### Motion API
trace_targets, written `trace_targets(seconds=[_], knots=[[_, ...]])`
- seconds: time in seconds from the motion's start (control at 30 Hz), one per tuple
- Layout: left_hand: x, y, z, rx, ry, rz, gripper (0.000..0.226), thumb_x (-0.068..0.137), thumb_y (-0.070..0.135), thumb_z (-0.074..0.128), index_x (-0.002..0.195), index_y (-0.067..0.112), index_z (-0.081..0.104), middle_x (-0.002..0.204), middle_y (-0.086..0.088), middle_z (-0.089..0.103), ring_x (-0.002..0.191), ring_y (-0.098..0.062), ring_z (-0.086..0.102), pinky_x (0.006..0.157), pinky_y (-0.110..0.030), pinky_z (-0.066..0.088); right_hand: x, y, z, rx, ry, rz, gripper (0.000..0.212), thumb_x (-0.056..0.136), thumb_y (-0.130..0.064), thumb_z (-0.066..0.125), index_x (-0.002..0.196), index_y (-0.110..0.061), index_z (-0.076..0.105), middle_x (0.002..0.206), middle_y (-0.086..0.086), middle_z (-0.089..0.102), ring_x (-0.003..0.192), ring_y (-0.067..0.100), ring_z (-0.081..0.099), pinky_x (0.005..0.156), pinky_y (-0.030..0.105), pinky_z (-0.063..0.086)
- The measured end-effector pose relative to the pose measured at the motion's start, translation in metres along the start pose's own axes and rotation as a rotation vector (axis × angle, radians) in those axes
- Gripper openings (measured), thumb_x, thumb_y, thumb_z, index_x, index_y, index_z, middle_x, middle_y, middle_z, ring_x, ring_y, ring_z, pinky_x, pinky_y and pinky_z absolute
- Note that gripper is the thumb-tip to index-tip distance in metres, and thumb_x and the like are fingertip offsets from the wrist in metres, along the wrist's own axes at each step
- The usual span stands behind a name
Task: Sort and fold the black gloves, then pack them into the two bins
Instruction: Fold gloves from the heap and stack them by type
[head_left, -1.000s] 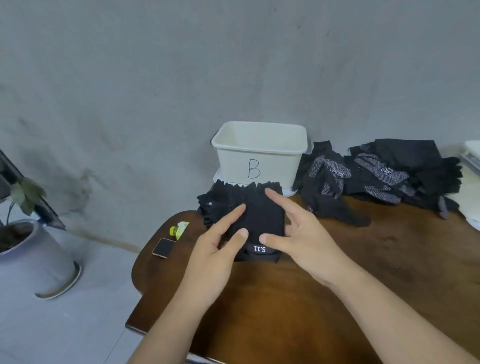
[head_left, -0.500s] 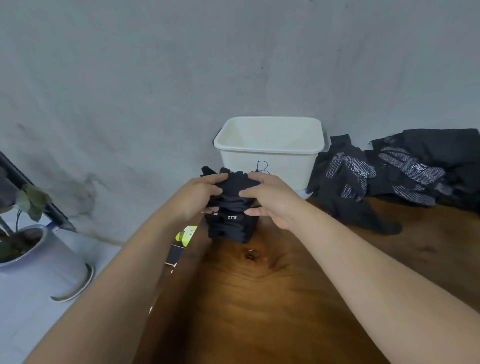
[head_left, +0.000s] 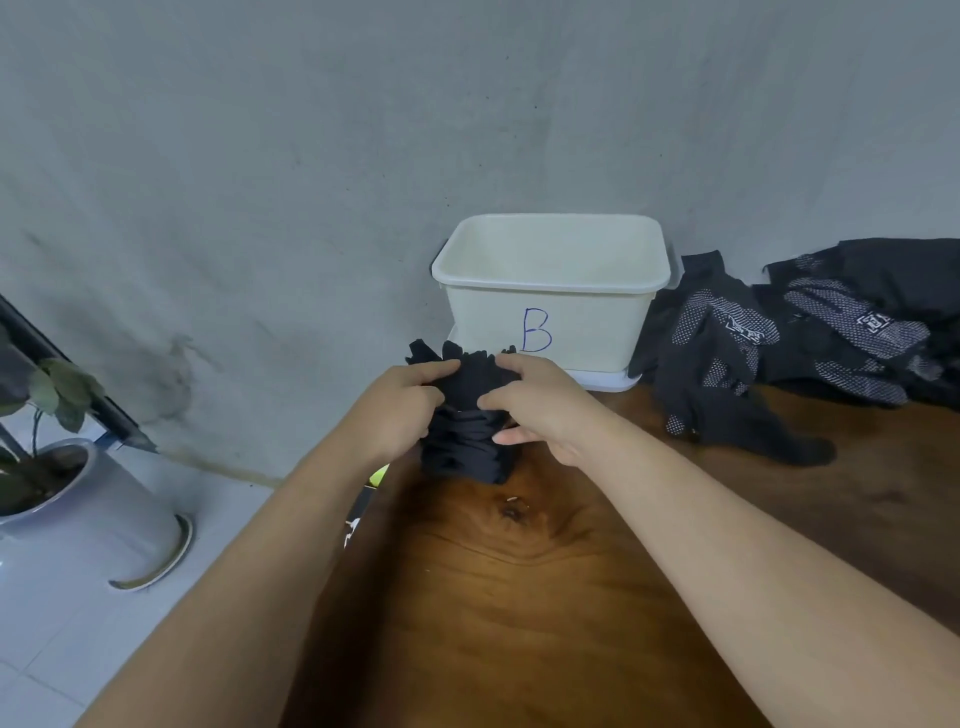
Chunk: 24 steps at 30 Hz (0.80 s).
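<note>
A stack of folded black gloves (head_left: 467, 441) is held just above the wooden table (head_left: 545, 597), in front of the cream bin marked B (head_left: 550, 306). My left hand (head_left: 400, 410) grips the stack's left side and my right hand (head_left: 540, 405) grips its right side, fingers curled over the top. The bin looks empty from here and stands on a white lid (head_left: 602, 378). A loose pile of black gloves with white grip dots (head_left: 789, 348) lies to the bin's right.
A grey concrete wall runs right behind the bin. A potted plant (head_left: 47, 467) stands on the tiled floor at the left. A phone (head_left: 358, 512) and a yellow-green item (head_left: 379, 474) peek out by the table's left edge under my left arm.
Both hands went from pressing the stack flat on the table to gripping its sides and lifting it toward the bin. The view moved forward and closer.
</note>
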<state>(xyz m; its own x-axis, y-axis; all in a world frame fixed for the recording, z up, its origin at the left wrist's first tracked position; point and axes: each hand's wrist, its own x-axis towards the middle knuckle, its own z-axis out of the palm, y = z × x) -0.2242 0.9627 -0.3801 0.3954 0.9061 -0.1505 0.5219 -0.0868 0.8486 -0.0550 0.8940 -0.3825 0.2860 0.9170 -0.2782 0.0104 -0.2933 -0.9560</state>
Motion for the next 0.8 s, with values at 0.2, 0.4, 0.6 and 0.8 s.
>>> trace_targets(seconds=[0.2,0.4,0.6,0.8], knots=[[-0.006,-0.006,0.007,0.055,0.056,0.033,0.056,0.102,0.005,0.043,0.147,0.033,0.063,0.103,0.005,0.066,0.087,-0.025,0.071,0.083,-0.042,0.057,0.004,0.007,0.001,-0.079,0.003,-0.010,0.076,0.097,-0.005,0.070,0.164,-0.026,0.040,0.157,-0.003,0.044,0.094,0.008,0.059,0.068,0.026,0.065],[-0.003,-0.031,0.014,0.189,0.013,0.062,0.051,0.107,0.022,0.039,0.151,0.041,0.056,0.152,0.008,0.057,0.106,0.003,0.055,0.089,-0.013,0.038,0.007,0.024,0.001,-0.644,-0.001,-0.117,0.074,0.100,-0.033,0.054,0.169,-0.032,0.027,0.174,-0.005,0.025,0.132,0.026,0.060,0.108,0.042,0.054],[-0.009,-0.044,0.022,0.215,0.048,0.090,0.051,0.109,0.037,0.034,0.156,0.053,0.041,0.163,0.006,0.045,0.141,-0.016,0.049,0.118,-0.035,0.039,0.002,0.044,-0.002,-0.893,0.073,-0.171,0.065,0.107,-0.061,0.032,0.168,-0.047,0.016,0.179,-0.006,0.003,0.150,0.037,0.042,0.113,0.047,0.044],[-0.026,-0.035,0.016,0.312,0.214,0.129,0.055,0.107,0.066,0.031,0.161,0.054,0.029,0.172,0.006,0.026,0.150,-0.021,0.043,0.120,-0.046,0.036,-0.011,0.045,-0.013,-0.720,0.124,-0.253,0.057,0.112,-0.055,0.032,0.167,-0.042,0.026,0.178,-0.004,0.017,0.160,0.023,0.029,0.123,0.043,0.033]])
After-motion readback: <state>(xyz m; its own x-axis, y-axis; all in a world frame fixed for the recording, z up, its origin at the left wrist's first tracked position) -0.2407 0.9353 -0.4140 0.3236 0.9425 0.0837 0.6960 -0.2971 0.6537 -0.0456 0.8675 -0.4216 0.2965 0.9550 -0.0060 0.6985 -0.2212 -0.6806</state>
